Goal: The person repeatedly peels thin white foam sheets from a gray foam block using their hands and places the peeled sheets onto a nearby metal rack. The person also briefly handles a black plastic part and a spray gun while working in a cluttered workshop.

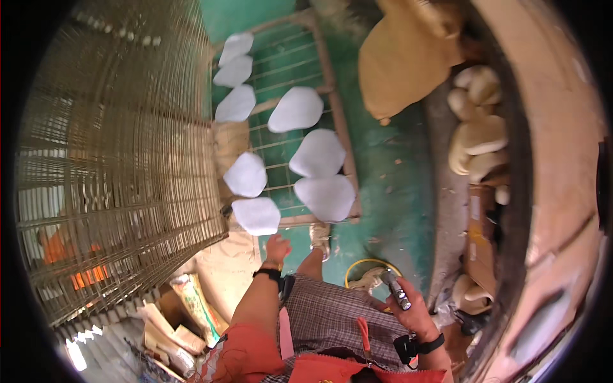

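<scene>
Several white, rounded flat pieces with pointed corners lie on a low wire rack [345, 148] with a frame. The nearest white piece [257, 216] is at the rack's near left corner. Just below its edge is my left hand [276, 247], its fingers curled; I cannot tell if it touches the piece or holds anything. Lower right, my right hand [414, 313] is wrapped round a silver spray gun [397, 289], tilted up and to the left. A yellow hose [372, 260] loops beside it. My lap is covered by checked cloth [322, 313].
A tall wire-barred rack [128, 159] stands along the left. Cardboard and a printed sack [195, 306] lie below it. To the right, tan moulded shells [488, 134] are heaped beside a long ledge. A large tan sack-like thing [405, 60] is at the far right.
</scene>
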A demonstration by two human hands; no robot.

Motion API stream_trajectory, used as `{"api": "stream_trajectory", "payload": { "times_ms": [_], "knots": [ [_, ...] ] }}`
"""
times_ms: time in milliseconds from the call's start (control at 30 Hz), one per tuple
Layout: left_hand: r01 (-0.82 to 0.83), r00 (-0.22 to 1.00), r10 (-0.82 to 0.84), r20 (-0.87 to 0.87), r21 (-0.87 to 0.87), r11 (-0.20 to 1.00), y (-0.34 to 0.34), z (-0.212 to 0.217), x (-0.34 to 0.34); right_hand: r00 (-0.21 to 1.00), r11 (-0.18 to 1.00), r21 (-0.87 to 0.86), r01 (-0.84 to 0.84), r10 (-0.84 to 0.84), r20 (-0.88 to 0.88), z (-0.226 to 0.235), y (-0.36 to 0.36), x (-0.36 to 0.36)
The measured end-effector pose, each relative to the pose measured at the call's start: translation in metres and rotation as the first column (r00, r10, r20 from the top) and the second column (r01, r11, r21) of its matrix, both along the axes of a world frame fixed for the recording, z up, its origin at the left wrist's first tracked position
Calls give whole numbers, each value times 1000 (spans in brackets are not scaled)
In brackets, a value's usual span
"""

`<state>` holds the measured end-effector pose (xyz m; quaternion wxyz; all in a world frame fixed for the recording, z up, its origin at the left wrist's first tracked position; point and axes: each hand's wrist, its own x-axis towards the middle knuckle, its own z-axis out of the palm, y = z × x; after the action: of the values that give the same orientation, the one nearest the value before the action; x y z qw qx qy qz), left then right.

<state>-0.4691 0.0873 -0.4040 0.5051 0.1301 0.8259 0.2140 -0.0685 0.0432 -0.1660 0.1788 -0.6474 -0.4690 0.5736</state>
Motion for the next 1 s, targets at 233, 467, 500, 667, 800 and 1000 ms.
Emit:
{"api": "stream_trajectory", "payload": {
  "times_ms": [233,467,500,667,800,1000],
  "knots": [
    [177,971,-205,121,209,962,-24,93,16,932,898,250,362,-357,-65,229,-111,93],
    [360,910,-380,164,137,923,40,198,126,436,348,319,882,-859,-268,361,-292,129],
    [416,881,-437,181,145,898,43,210,148,342,233,352,907,-894,-290,374,-316,124],
    [712,637,-744,201,216,668,60,264,243,147,13,461,887,-955,-256,402,-383,96],
    [807,514,-835,196,219,549,48,304,290,145,-23,459,888,-933,-328,407,-379,69],
    [711,355,-879,319,518,475,19,363,423,170,16,455,890,-939,-299,395,-376,62]
  ]
}}
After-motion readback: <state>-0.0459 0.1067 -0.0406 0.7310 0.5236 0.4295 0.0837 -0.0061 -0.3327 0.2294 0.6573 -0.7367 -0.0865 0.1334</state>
